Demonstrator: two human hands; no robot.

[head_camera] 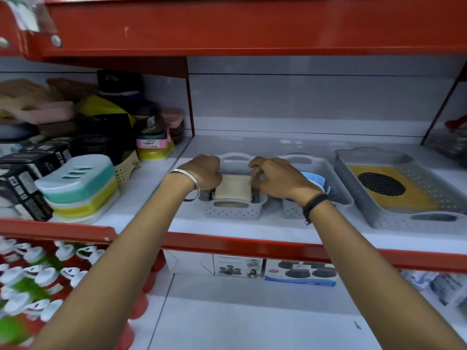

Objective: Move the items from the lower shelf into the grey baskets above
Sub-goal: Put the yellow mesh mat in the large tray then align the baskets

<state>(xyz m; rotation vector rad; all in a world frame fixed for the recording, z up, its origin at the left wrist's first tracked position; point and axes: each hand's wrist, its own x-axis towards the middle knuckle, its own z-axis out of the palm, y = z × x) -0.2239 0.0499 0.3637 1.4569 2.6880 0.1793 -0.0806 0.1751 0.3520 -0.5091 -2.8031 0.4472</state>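
Head view: left hand [204, 173], right hand [274, 176] grip cream box [233, 186] in grey basket [235, 210]; blue item [314, 179] alongside.

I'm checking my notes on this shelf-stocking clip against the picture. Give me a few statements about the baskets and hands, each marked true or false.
1. Both hands are at the cream box in the small grey basket. True: the left hand is on its left side, the right hand on its right.
2. The large grey basket holds a red item. False: it holds a yellow item with a black dotted oval.
3. The middle basket has something blue in it. True.
4. The person's wrists are bare. False: a silver bangle is on the left, a dark band on the right.
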